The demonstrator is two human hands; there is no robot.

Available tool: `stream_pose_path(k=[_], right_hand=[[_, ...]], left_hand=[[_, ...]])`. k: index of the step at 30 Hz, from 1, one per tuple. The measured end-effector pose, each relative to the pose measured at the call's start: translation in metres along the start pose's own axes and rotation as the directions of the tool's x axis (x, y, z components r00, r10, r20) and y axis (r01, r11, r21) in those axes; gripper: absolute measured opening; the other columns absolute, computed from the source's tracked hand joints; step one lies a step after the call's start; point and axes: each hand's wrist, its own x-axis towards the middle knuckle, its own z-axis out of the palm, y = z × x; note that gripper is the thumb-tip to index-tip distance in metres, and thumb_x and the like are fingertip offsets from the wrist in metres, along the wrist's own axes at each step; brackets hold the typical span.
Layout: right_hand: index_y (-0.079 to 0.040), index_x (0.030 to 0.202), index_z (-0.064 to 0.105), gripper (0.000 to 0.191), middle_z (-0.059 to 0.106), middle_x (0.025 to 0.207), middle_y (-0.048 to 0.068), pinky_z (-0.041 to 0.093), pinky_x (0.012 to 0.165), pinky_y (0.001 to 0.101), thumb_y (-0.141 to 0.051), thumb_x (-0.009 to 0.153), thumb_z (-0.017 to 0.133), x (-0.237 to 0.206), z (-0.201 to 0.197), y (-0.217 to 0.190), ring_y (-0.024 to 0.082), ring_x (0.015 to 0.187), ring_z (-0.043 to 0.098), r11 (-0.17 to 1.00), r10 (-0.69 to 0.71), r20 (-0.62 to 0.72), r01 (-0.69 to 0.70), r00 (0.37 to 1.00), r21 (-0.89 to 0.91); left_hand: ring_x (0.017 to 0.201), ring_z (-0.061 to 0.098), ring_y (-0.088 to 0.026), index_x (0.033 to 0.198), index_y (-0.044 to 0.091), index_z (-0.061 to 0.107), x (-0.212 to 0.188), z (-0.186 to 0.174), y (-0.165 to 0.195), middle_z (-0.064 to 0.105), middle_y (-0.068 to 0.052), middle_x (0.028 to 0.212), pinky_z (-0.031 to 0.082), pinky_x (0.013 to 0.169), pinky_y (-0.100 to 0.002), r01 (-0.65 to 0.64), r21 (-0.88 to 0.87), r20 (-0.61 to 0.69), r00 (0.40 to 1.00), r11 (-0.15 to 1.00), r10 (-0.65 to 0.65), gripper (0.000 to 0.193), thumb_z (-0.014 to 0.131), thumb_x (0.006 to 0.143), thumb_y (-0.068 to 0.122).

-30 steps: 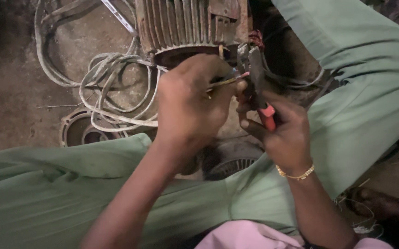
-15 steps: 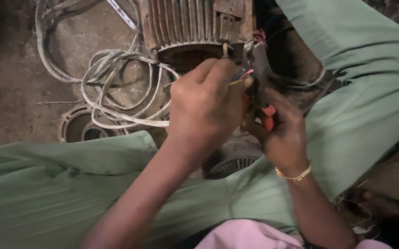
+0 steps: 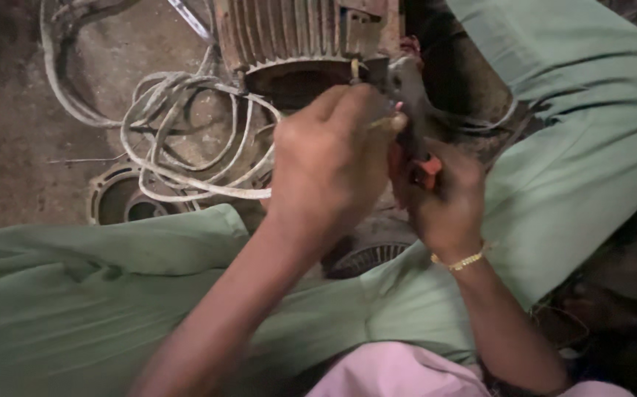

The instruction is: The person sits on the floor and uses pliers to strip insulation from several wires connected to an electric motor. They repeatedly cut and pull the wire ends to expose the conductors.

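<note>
A rusty finned electric motor (image 3: 296,40) lies on the floor in front of me, between my green-trousered legs. My left hand (image 3: 329,165) is closed on a thin yellowish wire (image 3: 383,123) near the motor's open end. My right hand (image 3: 443,206), with a gold bracelet at the wrist, grips pliers with red handles (image 3: 415,129); the jaws point up toward the motor's edge beside the wire. The wire's far end is hidden behind my left hand.
A tangle of white cable (image 3: 179,140) lies on the dirty concrete floor to the left of the motor. A round metal end cover (image 3: 123,202) sits by my left knee. A finned fan cover (image 3: 366,257) lies under my hands.
Both hands have shifted slightly right and up toward the motor's end. The pliers have risen closer to the motor's edge.
</note>
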Motion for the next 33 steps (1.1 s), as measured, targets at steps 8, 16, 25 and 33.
stream_pose_path(k=[8,16,25,33], right_hand=[[0.002,0.106,0.069,0.04,0.065,0.094,0.004,0.052,0.073,0.0265,0.016,0.068,0.065,0.007,-0.01,-0.023,0.012,0.083,0.063,0.988,-0.134,0.096,0.14,0.986,-0.058],[0.003,0.097,0.068,0.03,0.071,0.101,0.009,0.053,0.078,0.03,0.013,0.07,0.069,0.011,-0.004,-0.014,0.017,0.088,0.069,0.965,-0.257,0.067,0.26,0.964,-0.044],[0.0,0.094,0.069,0.018,0.067,0.087,0.015,0.05,0.073,0.0361,0.008,0.08,0.076,0.004,0.0,0.005,0.027,0.079,0.064,0.939,-0.149,-0.012,0.137,0.989,-0.316],[0.001,0.107,0.066,0.027,0.065,0.113,0.016,0.053,0.082,0.0353,0.012,0.083,0.062,0.006,0.005,0.002,0.03,0.099,0.066,0.918,-0.346,-0.015,0.335,0.938,-0.214]], left_hand=[[0.077,0.07,-0.034,0.098,0.001,0.066,0.005,-0.005,0.004,0.069,-0.017,0.091,0.054,0.066,-0.04,0.161,-0.057,0.016,0.987,0.985,-0.161,0.015,0.076,0.094,0.011],[0.056,0.066,-0.01,0.087,0.002,0.07,0.013,-0.011,0.003,0.07,-0.005,0.067,0.052,0.052,-0.028,0.421,-0.228,0.16,0.906,0.878,-0.393,0.014,0.075,0.092,0.014],[0.051,0.058,-0.006,0.077,0.001,0.068,0.018,-0.007,0.008,0.063,-0.001,0.061,0.048,0.045,-0.026,0.661,-0.393,0.221,0.742,0.639,-0.633,0.018,0.076,0.088,0.013],[0.046,0.057,-0.008,0.076,-0.001,0.07,0.024,-0.006,0.015,0.062,-0.002,0.056,0.046,0.043,-0.028,0.721,-0.375,0.218,0.68,0.583,-0.7,0.021,0.075,0.087,0.016]])
